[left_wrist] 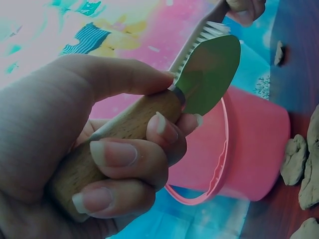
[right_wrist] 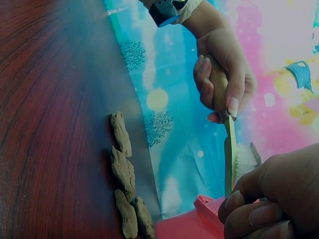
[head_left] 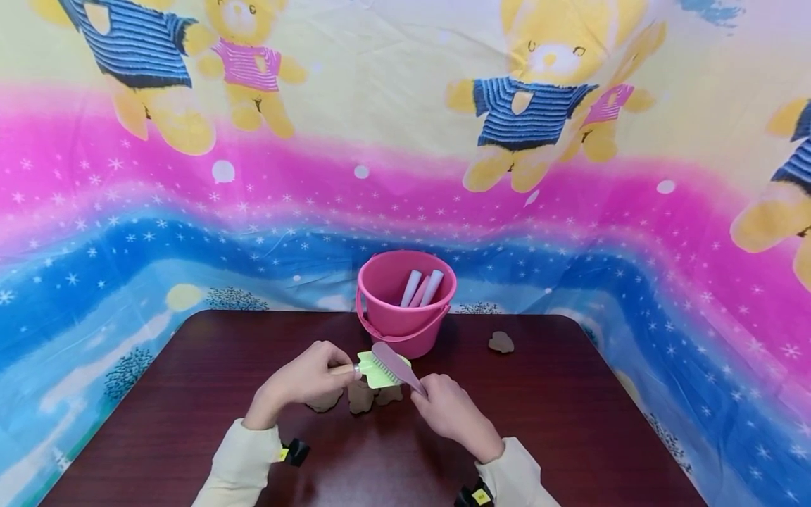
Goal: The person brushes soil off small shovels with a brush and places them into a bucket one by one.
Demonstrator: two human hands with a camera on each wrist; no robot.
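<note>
My left hand (head_left: 315,373) grips the wooden handle (left_wrist: 134,124) of a small trowel whose green blade (left_wrist: 212,74) is held level above the table. In my right hand (head_left: 451,412) is a mauve brush (head_left: 398,366), held by its handle, its pale bristles (right_wrist: 245,162) resting against the blade's upper face. Below the two tools, several brown clay lumps (head_left: 361,398) lie on the table. The right wrist view shows those lumps (right_wrist: 123,172) in a row, with the brush head partly hidden by my right fingers.
A pink bucket (head_left: 405,327) with a handle stands just behind the hands, holding several tool handles (head_left: 431,287), pale and pink. One more clay lump (head_left: 501,342) lies to its right on the dark wooden table (head_left: 545,422). A printed curtain (head_left: 393,190) hangs behind the table.
</note>
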